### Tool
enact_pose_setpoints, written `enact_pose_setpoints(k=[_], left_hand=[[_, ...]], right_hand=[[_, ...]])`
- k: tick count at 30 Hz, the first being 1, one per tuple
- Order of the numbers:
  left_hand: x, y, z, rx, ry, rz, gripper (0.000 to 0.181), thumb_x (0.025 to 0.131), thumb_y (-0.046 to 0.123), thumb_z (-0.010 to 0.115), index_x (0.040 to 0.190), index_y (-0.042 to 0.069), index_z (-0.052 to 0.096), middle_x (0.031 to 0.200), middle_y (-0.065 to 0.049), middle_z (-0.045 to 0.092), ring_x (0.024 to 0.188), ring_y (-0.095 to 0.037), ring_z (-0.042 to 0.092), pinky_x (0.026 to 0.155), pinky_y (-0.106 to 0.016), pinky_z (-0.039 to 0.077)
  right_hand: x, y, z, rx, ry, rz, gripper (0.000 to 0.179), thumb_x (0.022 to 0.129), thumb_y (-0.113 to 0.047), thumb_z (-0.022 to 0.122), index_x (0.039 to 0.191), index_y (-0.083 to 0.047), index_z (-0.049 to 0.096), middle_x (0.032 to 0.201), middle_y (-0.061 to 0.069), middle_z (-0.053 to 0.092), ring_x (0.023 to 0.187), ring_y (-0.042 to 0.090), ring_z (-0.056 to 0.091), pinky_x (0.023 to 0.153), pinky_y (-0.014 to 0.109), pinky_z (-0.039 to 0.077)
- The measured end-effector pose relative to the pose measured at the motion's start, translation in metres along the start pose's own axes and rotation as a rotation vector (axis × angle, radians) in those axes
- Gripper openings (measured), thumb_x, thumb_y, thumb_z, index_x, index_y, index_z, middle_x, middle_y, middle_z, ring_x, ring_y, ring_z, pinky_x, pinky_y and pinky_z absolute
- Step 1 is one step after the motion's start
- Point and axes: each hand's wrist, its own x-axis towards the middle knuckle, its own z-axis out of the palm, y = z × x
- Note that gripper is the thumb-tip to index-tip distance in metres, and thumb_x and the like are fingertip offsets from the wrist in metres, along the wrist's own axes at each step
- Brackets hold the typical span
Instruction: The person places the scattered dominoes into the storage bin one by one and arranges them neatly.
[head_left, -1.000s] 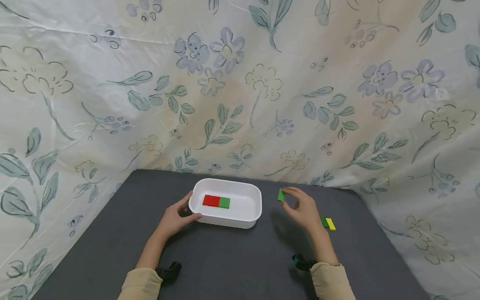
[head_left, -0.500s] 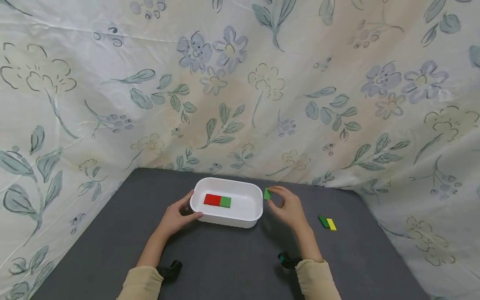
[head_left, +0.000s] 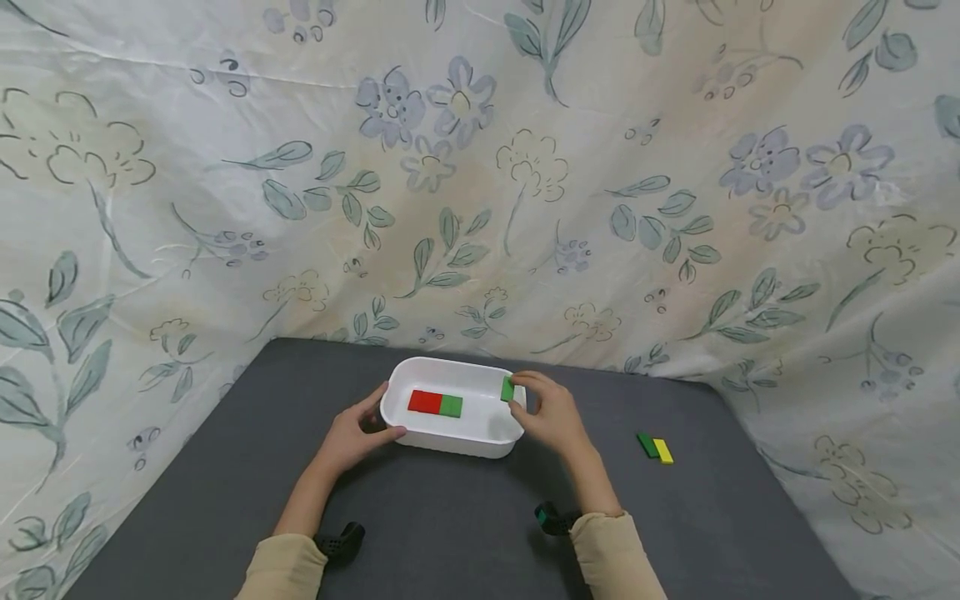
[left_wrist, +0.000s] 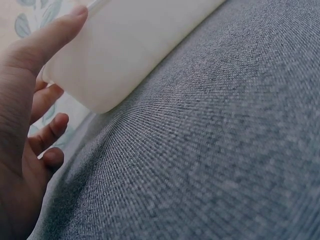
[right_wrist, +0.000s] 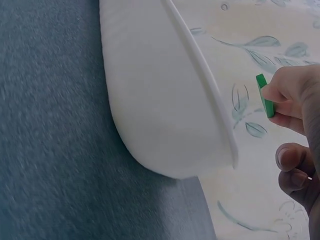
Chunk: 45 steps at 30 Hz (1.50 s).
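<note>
A white plastic container [head_left: 457, 444] with rounded corners stands on the dark cloth. My left hand [head_left: 354, 435] grips its left end, thumb at the near rim and fingers round the far side. In the left wrist view the thumb [left_wrist: 60, 32] lies along the container's rim. Inside lie a red tile [head_left: 424, 402] and a light green tile [head_left: 451, 406], edge to edge. Between thumb and fingers, my right hand [head_left: 553, 417] pinches another green tile [head_left: 507, 389], held over the container's right end. The right wrist view shows that green tile [right_wrist: 265, 96] edge-on, above the rim.
To the right on the dark cloth [head_left: 720, 517] lie a dark green tile [head_left: 647, 445] and a yellow tile [head_left: 663, 451], side by side. A floral curtain [head_left: 480, 183] hangs behind the table and along both sides.
My right hand has moved left with the green tile, from beside the container to over its right end. The left hand has kept its hold on the container.
</note>
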Motion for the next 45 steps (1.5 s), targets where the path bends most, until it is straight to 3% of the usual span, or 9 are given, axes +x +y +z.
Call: enact_pose_setpoints(k=[12, 14, 18, 21, 24, 30, 45], left_hand=[[0.001, 0.000, 0.000, 0.003, -0.010, 0.002, 0.098, 0.086, 0.046, 0.088, 0.166, 0.019, 0.039, 0.157, -0.015, 0.054, 0.114, -0.031, 0.052, 0.088, -0.043, 0.046], [0.001, 0.000, 0.000, 0.000, -0.012, 0.002, 0.098, 0.086, 0.046, 0.088, 0.166, 0.019, 0.038, 0.158, -0.015, 0.053, 0.115, -0.031, 0.053, 0.091, -0.045, 0.047], [0.004, -0.001, -0.001, -0.004, -0.018, 0.004, 0.098, 0.086, 0.047, 0.088, 0.166, 0.020, 0.038, 0.160, -0.014, 0.051, 0.116, -0.032, 0.053, 0.094, -0.047, 0.047], [0.007, -0.003, -0.002, -0.008, -0.020, 0.007, 0.098, 0.086, 0.047, 0.088, 0.166, 0.020, 0.039, 0.159, -0.013, 0.052, 0.115, -0.031, 0.053, 0.092, -0.046, 0.046], [0.010, -0.004, -0.003, -0.017, -0.023, 0.010, 0.097, 0.085, 0.045, 0.089, 0.165, 0.021, 0.039, 0.158, -0.013, 0.053, 0.114, -0.030, 0.052, 0.091, -0.044, 0.045], [0.016, -0.005, -0.004, -0.033, -0.030, 0.008, 0.097, 0.085, 0.044, 0.090, 0.165, 0.021, 0.040, 0.154, -0.012, 0.057, 0.112, -0.029, 0.051, 0.088, -0.043, 0.043], [0.016, -0.002, -0.005, -0.031, -0.029, 0.001, 0.097, 0.085, 0.044, 0.090, 0.165, 0.020, 0.040, 0.154, -0.012, 0.056, 0.112, -0.029, 0.051, 0.090, -0.044, 0.043]], right_hand=[[0.010, -0.012, 0.022, -0.013, -0.085, -0.057, 0.034, 0.092, -0.018, 0.078, 0.125, -0.009, 0.078, 0.133, 0.006, 0.073, 0.050, 0.005, 0.040, 0.052, 0.026, 0.038], [0.012, -0.014, 0.025, -0.025, -0.112, -0.061, 0.034, 0.092, -0.019, 0.078, 0.125, -0.009, 0.078, 0.132, 0.005, 0.073, 0.057, 0.010, 0.050, 0.058, 0.029, 0.045], [0.018, -0.018, 0.033, -0.049, -0.172, -0.064, 0.033, 0.092, -0.018, 0.077, 0.124, -0.009, 0.078, 0.130, 0.005, 0.074, 0.091, 0.024, 0.072, 0.083, 0.043, 0.057], [0.022, -0.019, 0.038, -0.055, -0.206, -0.062, 0.033, 0.092, -0.017, 0.076, 0.123, -0.008, 0.078, 0.130, 0.006, 0.073, 0.114, 0.030, 0.071, 0.098, 0.050, 0.055], [0.026, -0.019, 0.043, -0.073, -0.240, -0.039, 0.032, 0.093, -0.018, 0.075, 0.123, -0.009, 0.078, 0.131, 0.007, 0.073, 0.122, 0.030, 0.068, 0.102, 0.051, 0.053], [0.036, -0.016, 0.054, -0.142, -0.284, 0.006, 0.031, 0.090, -0.017, 0.074, 0.120, -0.009, 0.079, 0.128, 0.008, 0.074, 0.122, 0.030, 0.068, 0.102, 0.048, 0.054], [0.050, -0.022, 0.065, -0.272, -0.396, 0.114, 0.030, 0.090, -0.016, 0.075, 0.119, -0.009, 0.080, 0.124, 0.008, 0.076, 0.121, 0.029, 0.069, 0.104, 0.046, 0.053]])
